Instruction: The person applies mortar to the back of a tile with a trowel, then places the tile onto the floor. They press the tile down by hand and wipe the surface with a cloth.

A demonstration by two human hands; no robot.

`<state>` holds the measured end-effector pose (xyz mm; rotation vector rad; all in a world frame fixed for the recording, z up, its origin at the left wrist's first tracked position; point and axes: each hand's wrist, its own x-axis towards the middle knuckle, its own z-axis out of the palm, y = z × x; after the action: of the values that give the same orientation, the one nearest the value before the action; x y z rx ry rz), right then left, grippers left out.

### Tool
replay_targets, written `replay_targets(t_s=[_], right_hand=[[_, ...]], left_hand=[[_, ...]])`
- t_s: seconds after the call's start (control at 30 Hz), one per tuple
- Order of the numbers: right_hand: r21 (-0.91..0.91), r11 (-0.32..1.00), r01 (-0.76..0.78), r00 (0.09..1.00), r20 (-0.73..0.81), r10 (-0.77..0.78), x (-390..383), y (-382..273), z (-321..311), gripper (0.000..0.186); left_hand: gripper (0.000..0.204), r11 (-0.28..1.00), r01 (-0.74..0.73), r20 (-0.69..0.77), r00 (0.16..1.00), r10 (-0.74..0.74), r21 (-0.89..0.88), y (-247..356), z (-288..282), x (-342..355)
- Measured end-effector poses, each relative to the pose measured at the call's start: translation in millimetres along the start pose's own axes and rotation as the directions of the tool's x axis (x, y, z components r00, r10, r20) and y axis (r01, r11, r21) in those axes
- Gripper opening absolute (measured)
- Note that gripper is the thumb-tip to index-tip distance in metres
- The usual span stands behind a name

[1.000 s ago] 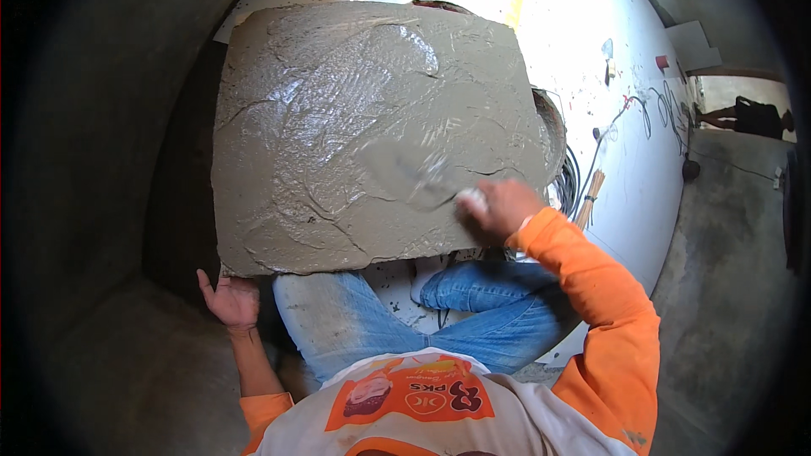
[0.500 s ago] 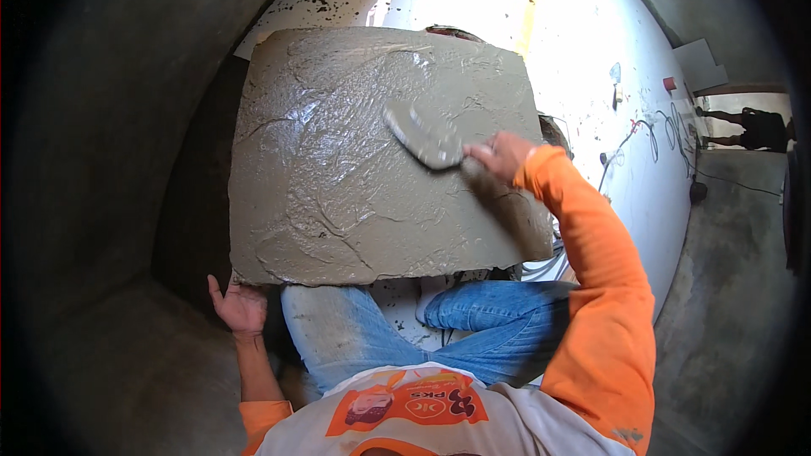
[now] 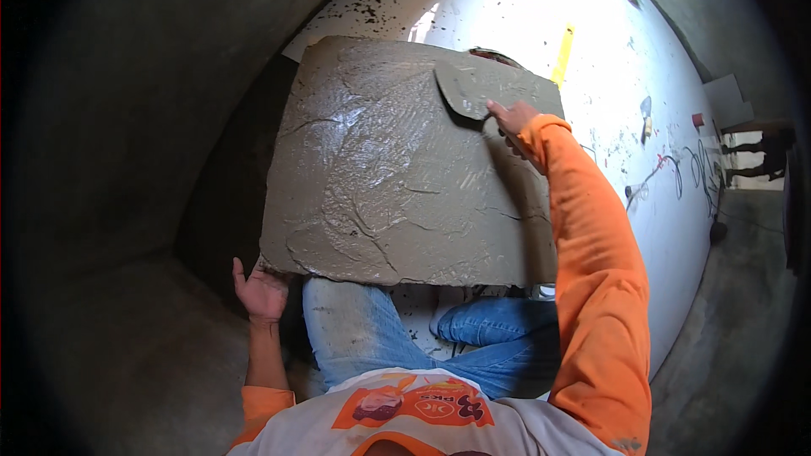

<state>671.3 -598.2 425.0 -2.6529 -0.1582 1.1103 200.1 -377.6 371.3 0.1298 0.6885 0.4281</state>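
Observation:
A large rectangular slab (image 3: 405, 194), its upper face coated in wet grey mortar, lies in front of me above my knees. My right hand (image 3: 515, 125) is closed round the handle of a trowel (image 3: 463, 95). The trowel's grey, mortar-smeared blade lies over the slab's far right part, and its handle is mostly hidden by my fingers. At the slab's near left corner my left hand (image 3: 260, 294) is palm up, thumb out to the side. Its other fingers go under the corner, where they are largely hidden, and hold the edge.
Beyond the slab stretches a bright white floor (image 3: 625, 110) with dark specks. On it lie a yellow strip (image 3: 563, 55), another trowel (image 3: 646, 114), a red cup-like item (image 3: 698, 120) and cables (image 3: 676, 169). Grey walls (image 3: 152, 101) rise at the sides. A person (image 3: 764, 156) stands at the far right.
My right hand has swept the trowel away from me, toward the slab's far right edge. My left hand stays at the near left corner. The whole view has shifted a little.

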Motion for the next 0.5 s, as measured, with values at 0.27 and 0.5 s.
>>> replay_targets(t_s=[0.27, 0.5], right_hand=[[-0.43, 0.495, 0.755, 0.632, 0.278, -0.723, -79.7, -36.5, 78.0, 0.059], [-0.575, 0.328, 0.75, 0.65, 0.545, -0.53, -133.6, -45.3, 86.3, 0.053]], left_hand=[[0.074, 0.975, 0.136, 0.187, 0.977, -0.103, -0.175, 31.6, -34.4, 2.4], [0.075, 0.998, 0.01, 0.035, 0.999, -0.008, -0.062, 41.0, -27.5, -3.2]])
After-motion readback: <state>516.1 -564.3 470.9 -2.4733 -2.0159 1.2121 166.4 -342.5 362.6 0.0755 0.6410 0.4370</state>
